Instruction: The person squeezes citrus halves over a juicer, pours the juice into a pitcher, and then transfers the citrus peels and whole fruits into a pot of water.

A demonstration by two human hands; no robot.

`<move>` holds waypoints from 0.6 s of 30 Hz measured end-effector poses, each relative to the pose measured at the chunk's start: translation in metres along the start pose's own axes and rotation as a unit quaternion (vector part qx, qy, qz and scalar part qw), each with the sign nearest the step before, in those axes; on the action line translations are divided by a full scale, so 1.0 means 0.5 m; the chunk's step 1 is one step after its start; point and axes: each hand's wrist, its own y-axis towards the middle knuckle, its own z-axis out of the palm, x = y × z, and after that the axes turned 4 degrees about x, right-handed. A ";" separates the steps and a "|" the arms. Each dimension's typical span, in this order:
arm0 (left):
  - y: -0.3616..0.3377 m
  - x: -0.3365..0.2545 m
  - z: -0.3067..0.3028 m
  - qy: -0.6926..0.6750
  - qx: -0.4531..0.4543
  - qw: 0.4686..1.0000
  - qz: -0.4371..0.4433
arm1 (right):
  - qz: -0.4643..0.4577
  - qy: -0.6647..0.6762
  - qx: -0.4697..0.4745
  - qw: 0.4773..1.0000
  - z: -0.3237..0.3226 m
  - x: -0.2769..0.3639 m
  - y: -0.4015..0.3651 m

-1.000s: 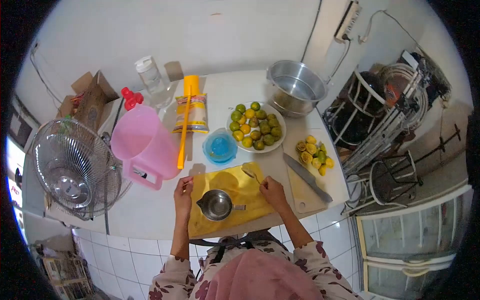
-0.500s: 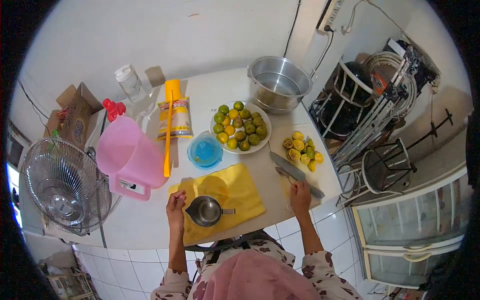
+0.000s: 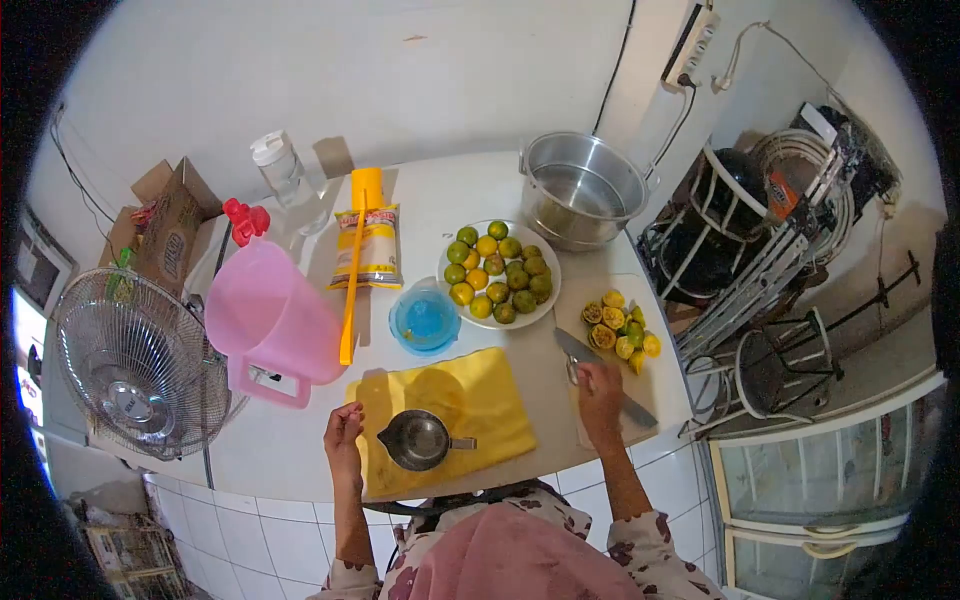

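My left hand [image 3: 344, 440] is closed over the left edge of a yellow cloth [image 3: 500, 400], its fingers curled; whether anything is in them is hidden. Beside it, on the cloth, stands a small metal cup with a spout and handle [image 3: 416, 440]. My right hand [image 3: 601, 402] closes around a slim, shiny metal utensil [image 3: 572, 370], possibly a spoon, only partly visible. Beneath that hand a wide-bladed knife [image 3: 580, 347] lies on the cutting board [image 3: 566, 305]. Squeezed and cut citrus halves [image 3: 602, 336] are heaped on the board beyond the knife.
A white plate [image 3: 548, 308] of green and yellow citrus stands behind the cloth, beside a blue-lidded container [image 3: 424, 320]. Further out are a large metal pot [image 3: 583, 190], a pink jug [image 3: 265, 310], a yellow packet [image 3: 368, 250], a bottle [image 3: 288, 180] and a fan [image 3: 135, 370].
The view has shifted, so the table's things sit slightly lower and to the right. My right hand has moved a little toward the knife's blade. My left hand stays closed by the cup.
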 end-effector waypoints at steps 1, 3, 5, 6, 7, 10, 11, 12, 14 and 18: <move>-0.001 -0.011 0.004 -0.001 -0.001 1.000 0.002 | -0.032 0.032 0.037 0.998 0.008 0.021 0.032; 0.001 -0.041 0.017 0.002 0.000 1.000 0.019 | -0.069 0.065 0.069 0.993 0.034 0.055 0.094; 0.003 -0.062 0.025 -0.001 -0.005 1.000 0.026 | -0.118 0.075 0.111 0.984 0.078 0.072 0.152; 0.005 -0.073 0.029 -0.002 -0.009 1.000 0.029 | -0.121 0.076 0.106 0.984 0.098 0.074 0.175; 0.006 -0.082 0.031 -0.004 -0.008 0.999 0.036 | -0.109 0.048 0.127 0.985 0.119 0.074 0.200; -0.001 -0.113 0.033 0.008 -0.022 0.999 0.046 | -0.135 -0.032 0.130 0.982 0.160 0.048 0.276; -0.001 -0.115 0.032 0.006 -0.023 0.998 0.053 | -0.168 -0.084 0.120 0.975 0.169 0.035 0.299; -0.001 -0.113 0.028 0.006 -0.028 0.998 0.054 | -0.172 -0.084 0.114 0.975 0.175 0.025 0.317; -0.002 -0.109 0.026 0.011 -0.042 0.998 0.037 | -0.137 -0.104 0.213 0.962 0.185 0.007 0.334; -0.002 -0.102 0.037 -0.001 -0.051 0.998 0.024 | -0.060 -0.048 0.279 0.957 0.185 0.009 0.351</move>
